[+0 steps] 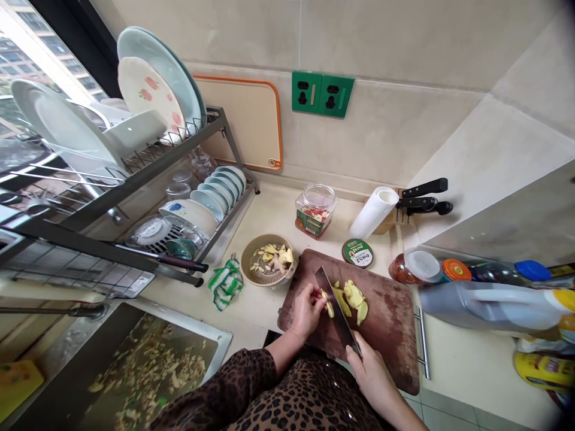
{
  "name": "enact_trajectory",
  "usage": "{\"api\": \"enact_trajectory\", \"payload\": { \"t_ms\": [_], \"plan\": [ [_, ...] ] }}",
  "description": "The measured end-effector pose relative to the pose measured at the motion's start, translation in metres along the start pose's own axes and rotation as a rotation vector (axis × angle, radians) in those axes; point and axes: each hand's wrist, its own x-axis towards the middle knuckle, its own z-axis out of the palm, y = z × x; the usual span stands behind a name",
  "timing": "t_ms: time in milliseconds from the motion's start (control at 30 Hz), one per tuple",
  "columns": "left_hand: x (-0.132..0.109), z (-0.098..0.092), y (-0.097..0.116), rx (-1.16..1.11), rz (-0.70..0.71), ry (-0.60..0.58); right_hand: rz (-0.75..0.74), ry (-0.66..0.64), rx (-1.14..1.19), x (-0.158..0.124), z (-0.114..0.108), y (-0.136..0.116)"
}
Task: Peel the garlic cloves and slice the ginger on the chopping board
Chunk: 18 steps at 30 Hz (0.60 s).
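My right hand [365,364] grips the handle of a kitchen knife [335,308], whose dark blade lies slantwise over the brown cutting board [390,335]. Left of the blade, my left hand [309,308] pinches a pale yellow piece of ginger [329,304] with its fingertips close to the edge. Several ginger slices [354,296] lie on the board just right of the blade. Beyond the board's left corner stands a beige strainer basket [246,263] with ginger and what look like garlic cloves inside.
Behind the board are an open plastic jar [315,212], its green lid [358,252] and a paper towel roll [374,212]. Bottles [485,305] line the right side. A dish rack [173,149], green-white cloth [226,284] and sink [220,344] with food scraps are left.
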Motion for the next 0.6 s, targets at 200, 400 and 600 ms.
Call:
{"api": "enact_trajectory", "payload": {
  "t_ms": [200, 400, 600],
  "plan": [
    [0.000, -0.001, -0.003, 0.029, 0.012, 0.000, 0.034, 0.000, -0.103, -0.003, -0.002, 0.006],
    [0.002, 0.001, 0.009, 0.149, 0.038, 0.067, 0.031, 0.025, -0.048, -0.005, -0.008, 0.000],
    [0.003, 0.006, 0.016, 0.211, -0.041, 0.135, 0.014, -0.006, 0.012, -0.015, -0.016, -0.010]
  ]
}}
